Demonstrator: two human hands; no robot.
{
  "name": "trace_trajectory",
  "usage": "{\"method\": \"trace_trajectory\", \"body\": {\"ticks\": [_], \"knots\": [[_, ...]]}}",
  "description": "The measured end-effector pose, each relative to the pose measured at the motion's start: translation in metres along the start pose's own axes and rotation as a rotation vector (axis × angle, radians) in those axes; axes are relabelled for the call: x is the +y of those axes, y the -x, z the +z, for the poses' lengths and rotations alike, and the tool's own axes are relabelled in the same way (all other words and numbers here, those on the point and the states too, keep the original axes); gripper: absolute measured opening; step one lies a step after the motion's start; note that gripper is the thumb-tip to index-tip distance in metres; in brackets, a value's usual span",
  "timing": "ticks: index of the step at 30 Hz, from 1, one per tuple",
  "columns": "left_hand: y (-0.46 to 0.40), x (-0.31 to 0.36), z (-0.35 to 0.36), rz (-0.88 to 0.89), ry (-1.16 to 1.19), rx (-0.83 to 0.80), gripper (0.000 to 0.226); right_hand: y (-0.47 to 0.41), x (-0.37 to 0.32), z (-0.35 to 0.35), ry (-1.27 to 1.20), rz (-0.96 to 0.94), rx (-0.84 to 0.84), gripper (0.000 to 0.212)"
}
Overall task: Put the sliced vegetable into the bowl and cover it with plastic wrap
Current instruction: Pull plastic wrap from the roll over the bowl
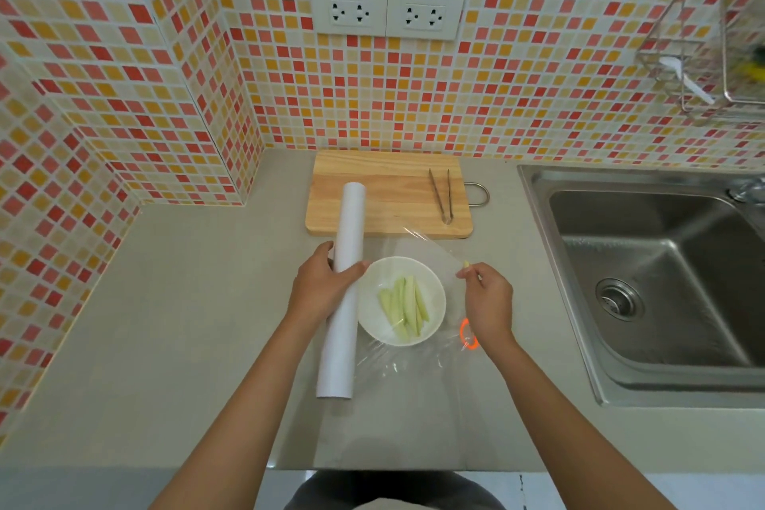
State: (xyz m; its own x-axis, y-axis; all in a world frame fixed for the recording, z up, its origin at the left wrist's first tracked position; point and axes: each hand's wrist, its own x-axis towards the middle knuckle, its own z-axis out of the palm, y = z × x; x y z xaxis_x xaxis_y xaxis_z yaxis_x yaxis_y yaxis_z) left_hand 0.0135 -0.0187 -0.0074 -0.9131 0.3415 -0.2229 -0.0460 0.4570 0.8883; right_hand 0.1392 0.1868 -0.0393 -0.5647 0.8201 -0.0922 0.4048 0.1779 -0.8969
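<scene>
A white bowl sits on the grey counter and holds several pale green vegetable slices. Just left of it lies a long white roll of plastic wrap, and my left hand grips it around the middle. A clear sheet of wrap stretches from the roll to the right, over the bowl. My right hand pinches the sheet's far edge between thumb and fingers, right of the bowl.
A wooden cutting board lies behind the bowl with metal tongs on its right side. A steel sink takes up the right. A small orange object lies under my right wrist. Tiled walls close the back and left.
</scene>
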Motion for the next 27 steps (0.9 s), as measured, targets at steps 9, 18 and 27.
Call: {"method": "trace_trajectory", "body": {"ticks": [9,18,27], "knots": [[0.002,-0.027,0.000,0.017,-0.005,-0.058,0.029,-0.002,0.015,0.007,0.073,0.013,-0.045,0.024],[-0.001,-0.020,0.000,0.033,0.016,-0.095,0.027,-0.003,0.018,0.008,0.055,-0.001,-0.023,0.025],[0.001,-0.028,0.003,0.012,0.033,-0.081,0.023,-0.001,0.027,0.009,0.102,0.050,-0.049,0.025]]}}
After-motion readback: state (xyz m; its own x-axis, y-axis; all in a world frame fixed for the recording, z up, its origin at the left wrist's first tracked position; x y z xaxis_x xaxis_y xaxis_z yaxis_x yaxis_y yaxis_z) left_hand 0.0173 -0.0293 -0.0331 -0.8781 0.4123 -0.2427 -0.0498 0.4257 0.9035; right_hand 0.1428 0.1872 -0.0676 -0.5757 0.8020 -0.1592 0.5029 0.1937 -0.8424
